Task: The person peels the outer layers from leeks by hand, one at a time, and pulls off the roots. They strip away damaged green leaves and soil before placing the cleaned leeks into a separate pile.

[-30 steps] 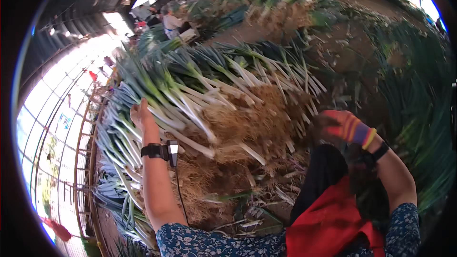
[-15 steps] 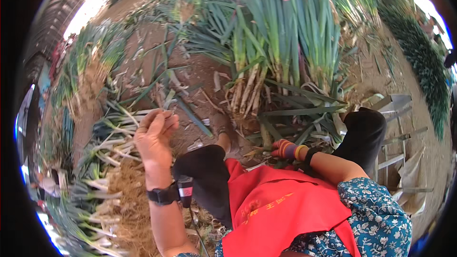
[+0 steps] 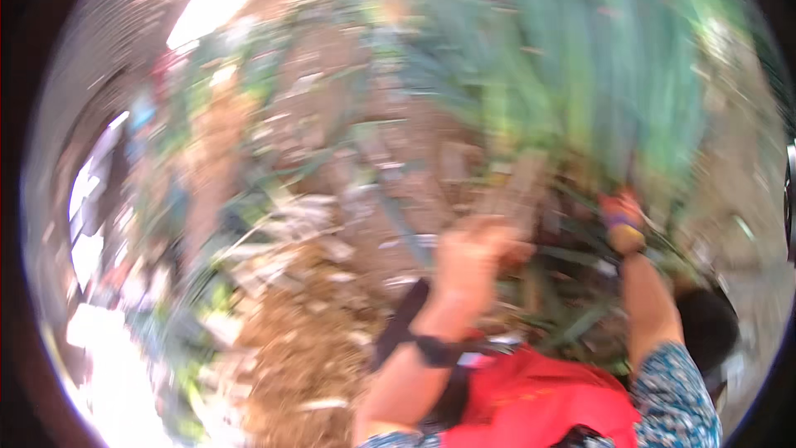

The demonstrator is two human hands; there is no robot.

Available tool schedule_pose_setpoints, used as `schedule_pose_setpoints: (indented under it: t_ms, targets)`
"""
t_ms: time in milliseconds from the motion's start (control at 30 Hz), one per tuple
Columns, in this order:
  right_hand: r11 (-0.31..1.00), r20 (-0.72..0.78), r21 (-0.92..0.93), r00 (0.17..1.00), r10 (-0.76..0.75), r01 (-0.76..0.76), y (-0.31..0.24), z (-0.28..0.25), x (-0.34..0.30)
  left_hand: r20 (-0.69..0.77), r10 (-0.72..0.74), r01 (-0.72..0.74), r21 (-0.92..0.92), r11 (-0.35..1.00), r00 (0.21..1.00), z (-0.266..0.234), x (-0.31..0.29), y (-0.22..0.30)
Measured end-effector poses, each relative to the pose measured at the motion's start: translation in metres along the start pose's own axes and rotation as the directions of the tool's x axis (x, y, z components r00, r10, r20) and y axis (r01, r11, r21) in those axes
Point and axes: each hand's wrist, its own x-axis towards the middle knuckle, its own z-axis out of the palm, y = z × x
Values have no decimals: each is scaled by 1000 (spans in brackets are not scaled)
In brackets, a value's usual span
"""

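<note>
The picture is smeared by motion. A big bunch of leeks [image 3: 572,66], green tops upward and pale stalks below, stands ahead of me. My left hand [image 3: 474,259], bare with a dark band at the wrist, is in front of the lower stalks; its fingers are blurred and I cannot make out any hold. My right hand [image 3: 623,217], in a striped glove, reaches to the base of the bunch on its right side. Whether it touches or grips a stalk is too blurred to tell.
A pile of leeks with pale stalks and brown roots [image 3: 290,344] lies at my left. More leeks [image 3: 220,129] stand farther back left. Loose leaves and scraps litter the brown ground [image 3: 319,129]. My red apron [image 3: 539,394] covers my lap, with dark-clad knees beside it.
My view has swung left and blurred. My left hand has moved from beside my left knee across toward the standing leeks. My right hand has reached forward to their base.
</note>
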Motion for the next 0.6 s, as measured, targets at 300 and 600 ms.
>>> schedule_pose_setpoints:
  t_ms: [300, 600]
  targets:
    - [895, 43, 426, 992, 122, -129, 129, 140, -24, 243, -281, 360, -779, 514, 928, 62, 14, -3]
    - [820, -232, 486, 949, -213, 303, 4, -48, 3, 69, -186, 182, -691, 700, 980, 61, 8, -13]
